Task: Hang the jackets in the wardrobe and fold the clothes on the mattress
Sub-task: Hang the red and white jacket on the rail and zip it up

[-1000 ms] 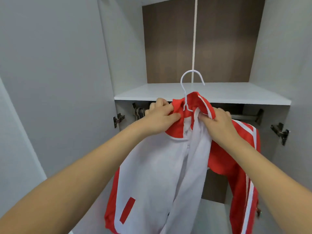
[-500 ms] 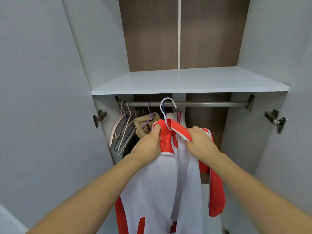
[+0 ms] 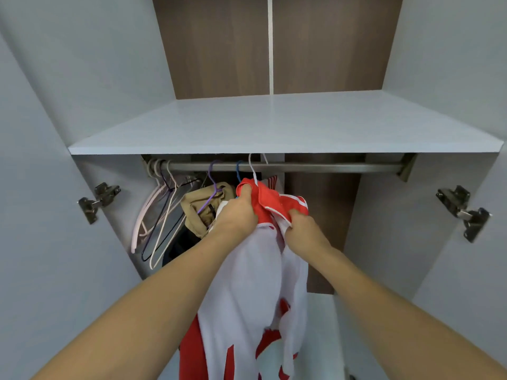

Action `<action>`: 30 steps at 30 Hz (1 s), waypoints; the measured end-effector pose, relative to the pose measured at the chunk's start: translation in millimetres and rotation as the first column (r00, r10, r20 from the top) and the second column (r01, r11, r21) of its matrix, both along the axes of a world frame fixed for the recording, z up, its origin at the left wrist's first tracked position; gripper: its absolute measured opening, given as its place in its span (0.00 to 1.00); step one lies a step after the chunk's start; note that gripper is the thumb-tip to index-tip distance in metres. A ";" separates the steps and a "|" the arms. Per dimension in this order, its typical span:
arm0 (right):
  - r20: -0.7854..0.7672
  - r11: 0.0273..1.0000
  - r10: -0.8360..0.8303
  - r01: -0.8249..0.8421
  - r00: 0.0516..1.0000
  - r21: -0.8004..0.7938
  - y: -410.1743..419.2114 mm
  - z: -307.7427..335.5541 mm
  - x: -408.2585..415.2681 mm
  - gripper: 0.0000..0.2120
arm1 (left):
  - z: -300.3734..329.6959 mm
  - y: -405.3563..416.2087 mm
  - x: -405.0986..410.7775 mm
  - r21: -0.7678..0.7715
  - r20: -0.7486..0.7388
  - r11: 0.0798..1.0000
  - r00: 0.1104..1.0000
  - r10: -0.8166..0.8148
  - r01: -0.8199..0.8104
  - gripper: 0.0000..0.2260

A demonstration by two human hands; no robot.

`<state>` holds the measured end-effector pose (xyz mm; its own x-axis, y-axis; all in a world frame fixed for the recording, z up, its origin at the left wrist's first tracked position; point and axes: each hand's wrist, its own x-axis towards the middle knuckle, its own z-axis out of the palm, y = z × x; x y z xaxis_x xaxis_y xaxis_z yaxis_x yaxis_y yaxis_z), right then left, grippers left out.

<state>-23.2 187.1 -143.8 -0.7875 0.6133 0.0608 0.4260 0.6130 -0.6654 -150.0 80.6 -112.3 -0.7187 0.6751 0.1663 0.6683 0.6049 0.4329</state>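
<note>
Both hands are up inside the wardrobe (image 3: 82,78), right under the shelf (image 3: 274,127). Left hand (image 3: 238,212) has its grip closed tight on the red collar of the red-and-white jacket (image 3: 258,270), right hand (image 3: 304,231) is bunching the white front just beside it. The jacket's white hanger (image 3: 253,168) hooks up at the rail (image 3: 329,168), next to a tan garment (image 3: 203,207) and some empty hangers (image 3: 162,215).

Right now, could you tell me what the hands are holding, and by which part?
Both hands, left and right, hold the red-and-white jacket by its red collar.
</note>
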 end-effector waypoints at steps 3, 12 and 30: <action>0.008 0.998 0.041 -0.041 0.999 -0.046 14.2 -5.2 -11.7 0.18 | -6.9 10.6 -10.9 0.008 -0.010 1.000 1.000 0.022 -0.022 0.16; 0.018 0.996 0.038 -0.037 0.999 -0.083 39.6 -24.9 -40.0 0.16 | -19.9 38.0 -41.9 0.089 0.056 0.990 0.993 0.103 -0.107 0.15; -0.053 0.983 -0.136 0.128 0.989 -0.130 68.1 -160.1 -80.4 0.12 | -128.0 68.0 -58.2 0.089 -0.405 0.973 0.885 0.231 -0.213 0.22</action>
<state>-103.6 255.2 -303.9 -0.6965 0.7172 0.0225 0.4531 0.4639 -0.7613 -208.2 148.6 -240.3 -0.7108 0.4923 0.5024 0.6420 0.7459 0.1773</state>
